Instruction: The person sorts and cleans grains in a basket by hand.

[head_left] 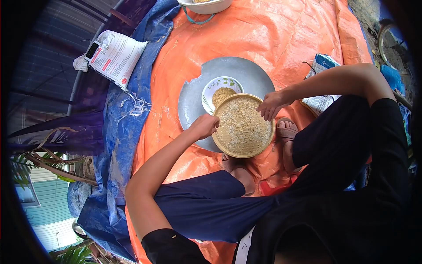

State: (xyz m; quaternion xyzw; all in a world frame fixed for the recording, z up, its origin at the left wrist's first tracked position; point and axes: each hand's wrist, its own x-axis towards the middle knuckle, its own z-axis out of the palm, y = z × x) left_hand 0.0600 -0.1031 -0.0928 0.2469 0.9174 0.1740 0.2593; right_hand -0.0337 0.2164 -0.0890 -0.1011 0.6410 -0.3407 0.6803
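Note:
A round, shallow tray [244, 126] full of pale yellow grain with whitish bits lies over a large grey metal disc [246, 72]. Its upper left edge overlaps a white bowl with a green leaf pattern [228, 81], which holds golden grain [222, 94]. My left hand [205, 126] is at the tray's left rim, its fingers curled together; what they hold, if anything, is hidden. Over the upper right part of the tray is my right hand [271, 105], fingers apart and pointing down, with nothing visible in them.
Orange tarpaulin [263, 31] covers the ground, with blue tarpaulin [116, 145] along the left. A white printed sack [118, 58] stands at upper left, a dark phone-like object [92, 49] on it. At the top is a white basin [209, 6]. My feet [287, 132] flank the tray's near side.

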